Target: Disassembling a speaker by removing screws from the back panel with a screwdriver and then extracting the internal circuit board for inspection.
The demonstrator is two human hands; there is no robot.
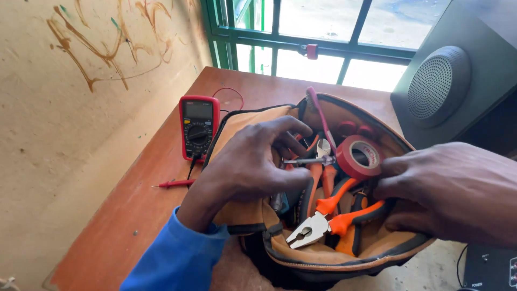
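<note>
From the head camera, an open tan fabric tool bag with black trim (pixel 323 256) sits on a reddish-brown wooden surface (pixel 134 194) pushed against a cream wall with orange scribbles (pixel 70 81). The left hand (pixel 253 161), coming out of a blue sleeve (pixel 177 258), is inside the bag's mouth with its fingers curled and partly spread over the tools; the thumb and fingertips close loosely near a thin metal tool tip (pixel 304 160), though whether they actually pinch it cannot be told. The right hand (pixel 458 194) rests on the bag's right rim, fingers bent, its fingertips touching the roll of red insulating tape (pixel 360 157) that lies among the tools; it is not clamped around anything visible. Below the tape lie combination pliers with orange-and-black handles (pixel 318 226), jaws pointing towards the near rim. Left of the bag, flat on the surface, is a red-cased digital multimeter (pixel 198 126), with a red test probe (pixel 175 184) just in front of it. A black speaker box with a round grille (pixel 439 86) stands at the right, below a green-framed window (pixel 258 43).
</note>
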